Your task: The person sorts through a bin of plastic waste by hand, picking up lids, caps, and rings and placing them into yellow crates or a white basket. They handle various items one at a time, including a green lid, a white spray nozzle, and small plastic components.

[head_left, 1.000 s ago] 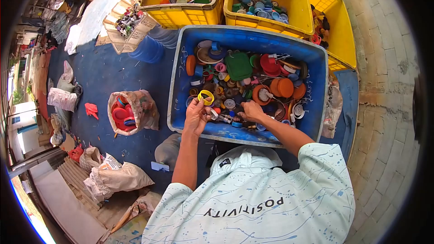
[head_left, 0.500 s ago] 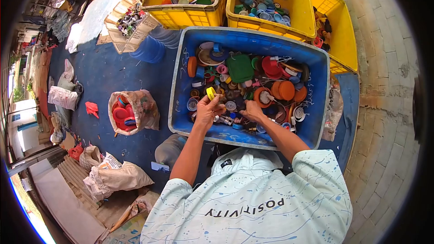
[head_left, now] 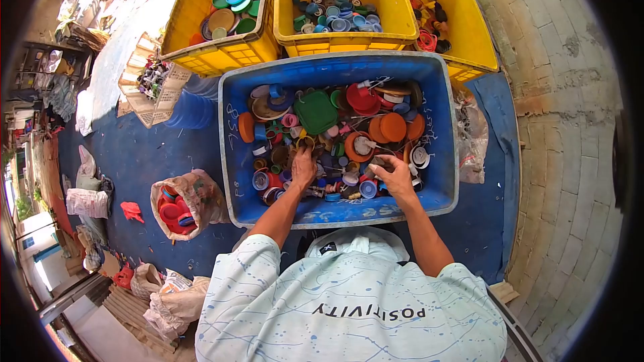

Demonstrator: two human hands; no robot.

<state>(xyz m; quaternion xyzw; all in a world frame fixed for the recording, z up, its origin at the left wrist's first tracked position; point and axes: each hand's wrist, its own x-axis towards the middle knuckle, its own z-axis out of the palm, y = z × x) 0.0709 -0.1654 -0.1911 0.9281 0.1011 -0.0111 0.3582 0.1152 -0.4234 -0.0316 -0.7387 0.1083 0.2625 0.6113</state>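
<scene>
In the blue crate (head_left: pixel 335 70), left of its middle, my left hand (head_left: pixel 304 169) has its fingertips at a yellow ring (head_left: pixel 306 141); I cannot tell whether that grip grasps it. Right of the crate's middle, my right hand (head_left: pixel 397 178) pinches a small brownish piece (head_left: pixel 380 163). The orange lid (head_left: pixel 351 151) lies between my hands, nearer the right, ahead and to its left.

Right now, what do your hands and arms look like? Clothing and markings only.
Left hand and right hand: no gloves, watch or bracelet visible. Forearms uncovered. Loose, short sleeves of a pale mint fabric shirt, printed with blue splatter lines and specks. Dark capital lettering on the shirt reads "POSITIVITY"; small black label near the neckline.
</scene>
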